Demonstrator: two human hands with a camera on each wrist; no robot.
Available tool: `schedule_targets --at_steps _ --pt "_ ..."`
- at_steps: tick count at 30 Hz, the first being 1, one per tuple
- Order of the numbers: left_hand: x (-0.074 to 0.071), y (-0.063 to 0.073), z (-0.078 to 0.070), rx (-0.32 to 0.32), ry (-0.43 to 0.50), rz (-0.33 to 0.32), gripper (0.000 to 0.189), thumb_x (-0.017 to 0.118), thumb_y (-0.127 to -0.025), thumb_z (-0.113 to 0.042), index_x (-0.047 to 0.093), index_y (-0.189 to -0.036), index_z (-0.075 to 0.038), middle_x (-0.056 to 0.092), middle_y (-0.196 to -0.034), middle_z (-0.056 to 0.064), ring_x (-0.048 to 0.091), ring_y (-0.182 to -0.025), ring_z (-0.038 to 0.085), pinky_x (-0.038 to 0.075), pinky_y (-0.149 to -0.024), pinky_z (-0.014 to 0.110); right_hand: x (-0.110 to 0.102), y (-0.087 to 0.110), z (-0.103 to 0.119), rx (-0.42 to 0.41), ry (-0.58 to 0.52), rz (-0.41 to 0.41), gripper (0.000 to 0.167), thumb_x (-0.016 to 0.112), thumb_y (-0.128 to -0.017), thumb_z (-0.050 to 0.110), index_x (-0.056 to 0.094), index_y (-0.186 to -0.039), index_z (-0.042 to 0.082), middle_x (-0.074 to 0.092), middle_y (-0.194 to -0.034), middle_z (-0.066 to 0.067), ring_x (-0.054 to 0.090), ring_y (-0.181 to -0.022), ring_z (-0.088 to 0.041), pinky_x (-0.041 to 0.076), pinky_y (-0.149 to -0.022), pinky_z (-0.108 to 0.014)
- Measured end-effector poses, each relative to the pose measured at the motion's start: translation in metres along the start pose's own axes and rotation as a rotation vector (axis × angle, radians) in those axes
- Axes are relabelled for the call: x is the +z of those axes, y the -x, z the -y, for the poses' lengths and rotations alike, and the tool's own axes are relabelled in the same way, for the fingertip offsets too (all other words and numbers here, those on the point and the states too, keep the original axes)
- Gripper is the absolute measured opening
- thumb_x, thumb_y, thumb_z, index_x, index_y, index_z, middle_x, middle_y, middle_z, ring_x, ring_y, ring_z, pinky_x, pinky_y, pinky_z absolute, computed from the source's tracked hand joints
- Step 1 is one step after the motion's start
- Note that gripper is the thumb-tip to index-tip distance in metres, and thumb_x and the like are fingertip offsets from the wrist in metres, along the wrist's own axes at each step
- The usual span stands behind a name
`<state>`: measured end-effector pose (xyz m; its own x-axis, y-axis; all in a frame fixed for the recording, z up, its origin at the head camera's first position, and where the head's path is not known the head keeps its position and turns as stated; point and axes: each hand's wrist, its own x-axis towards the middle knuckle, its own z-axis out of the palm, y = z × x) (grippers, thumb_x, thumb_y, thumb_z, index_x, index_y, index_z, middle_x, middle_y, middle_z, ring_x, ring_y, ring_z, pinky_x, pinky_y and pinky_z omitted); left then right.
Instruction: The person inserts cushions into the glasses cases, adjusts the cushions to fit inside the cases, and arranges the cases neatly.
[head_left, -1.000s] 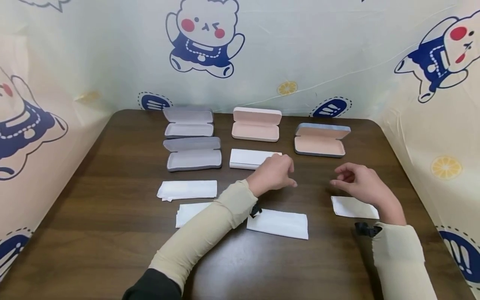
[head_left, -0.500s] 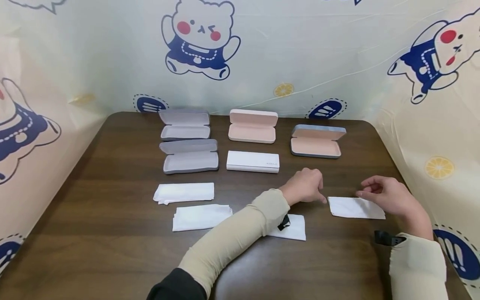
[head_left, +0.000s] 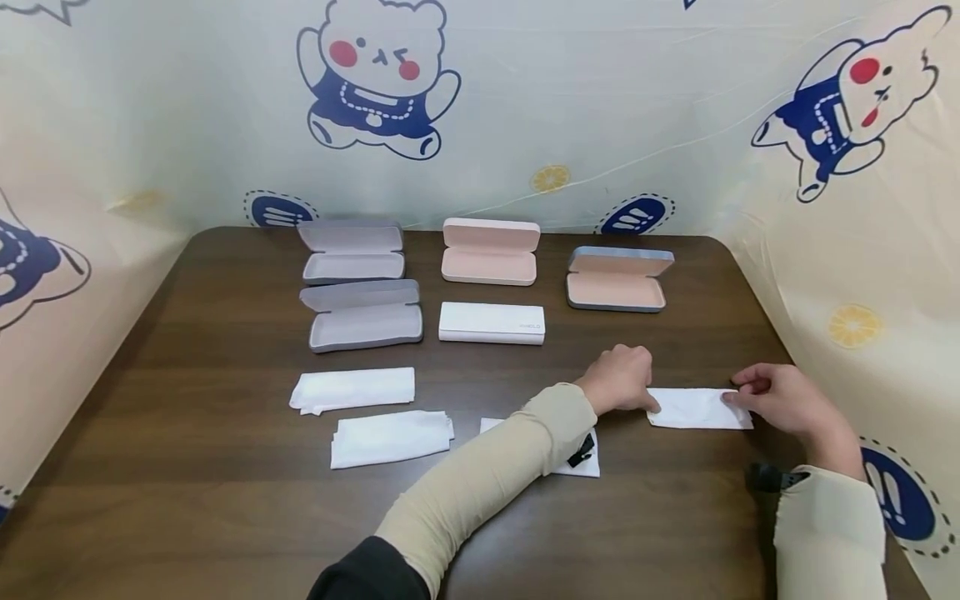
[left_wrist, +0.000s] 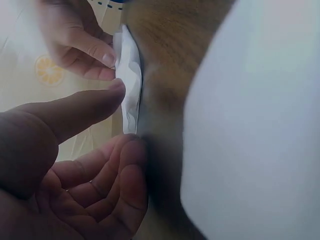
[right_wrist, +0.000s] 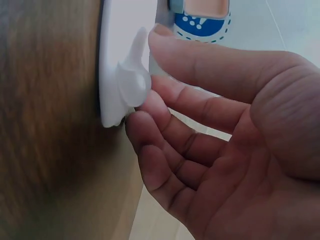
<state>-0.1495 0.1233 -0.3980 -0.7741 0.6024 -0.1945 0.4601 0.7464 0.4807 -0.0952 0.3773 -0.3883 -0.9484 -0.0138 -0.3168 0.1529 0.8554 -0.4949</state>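
A folded white cloth (head_left: 693, 408) lies flat on the right side of the table. My left hand (head_left: 618, 379) pinches its left end between thumb and fingers. At the opposite end my right hand (head_left: 787, 404) grips the cloth's edge, and in the right wrist view the white fabric (right_wrist: 134, 85) puckers beside the thumb and fingertips. Seen from the left wrist, the same cloth (left_wrist: 131, 82) appears edge-on between both hands. Another folded white cloth (head_left: 588, 462) is partly covered by my left forearm.
Two grey glasses cases (head_left: 366, 327) stand open at the left, beside a pink open case (head_left: 489, 267) and a blue one with pink lining (head_left: 617, 292). A white case (head_left: 491, 323) is closed. Two more folded cloths (head_left: 392, 438) lie at front left.
My left hand has moved right from over the white case to the cloth's left end. My right hand has also shifted right, to the cloth's right end. Both now hold it.
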Motion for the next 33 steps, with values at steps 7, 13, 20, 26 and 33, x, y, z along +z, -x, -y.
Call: schedule_targets --at_steps 7,13,20,26,33 --pt "0.001 -0.001 -0.003 -0.036 -0.005 -0.005 0.026 0.085 -0.083 -0.033 0.065 -0.077 -0.017 0.058 -0.069 -0.01 0.055 -0.061 0.007 0.047 -0.056 0.024 -0.001 0.001 -0.004 0.0 0.01 -0.01 0.036 0.076 -0.092 0.018 0.064 -0.112 -0.008 0.061 -0.088 -0.009 0.053 -0.082 -0.028 0.046 -0.069 -0.036" --pt "0.005 -0.004 -0.004 -0.071 0.005 0.009 0.022 0.084 -0.085 -0.028 0.066 -0.076 -0.018 0.059 -0.069 -0.01 0.056 -0.061 0.008 0.048 -0.056 0.025 0.002 0.003 -0.004 0.022 -0.001 0.006 0.03 0.076 -0.091 0.022 0.066 -0.105 -0.002 0.062 -0.086 -0.008 0.053 -0.083 -0.028 0.046 -0.07 -0.036" --pt "0.005 -0.005 -0.002 -0.063 0.092 -0.011 0.022 0.079 -0.088 -0.02 0.069 -0.068 -0.019 0.06 -0.064 -0.012 0.056 -0.06 0.006 0.046 -0.056 0.021 0.001 0.004 -0.01 0.008 -0.042 -0.015 0.032 0.073 -0.094 0.027 0.066 -0.104 -0.002 0.063 -0.091 -0.01 0.052 -0.088 -0.03 0.044 -0.07 -0.036" --pt "0.002 -0.004 0.003 -0.05 0.401 -0.007 0.022 0.077 -0.088 -0.012 0.069 -0.067 -0.014 0.063 -0.063 -0.005 0.056 -0.055 0.009 0.045 -0.051 0.022 -0.002 0.007 -0.012 -0.008 -0.138 -0.069 0.033 0.07 -0.097 0.025 0.064 -0.107 -0.006 0.065 -0.093 -0.013 0.054 -0.085 -0.029 0.047 -0.069 -0.032" --pt "-0.001 -0.006 0.008 -0.133 0.635 0.005 0.006 0.076 -0.087 -0.002 0.071 -0.087 -0.006 0.065 -0.065 0.004 0.06 -0.05 0.013 0.047 -0.047 0.024 -0.005 0.007 -0.005 -0.014 -0.244 -0.115 0.034 0.068 -0.098 0.024 0.06 -0.109 -0.007 0.067 -0.088 -0.013 0.058 -0.077 -0.026 0.05 -0.065 -0.031"
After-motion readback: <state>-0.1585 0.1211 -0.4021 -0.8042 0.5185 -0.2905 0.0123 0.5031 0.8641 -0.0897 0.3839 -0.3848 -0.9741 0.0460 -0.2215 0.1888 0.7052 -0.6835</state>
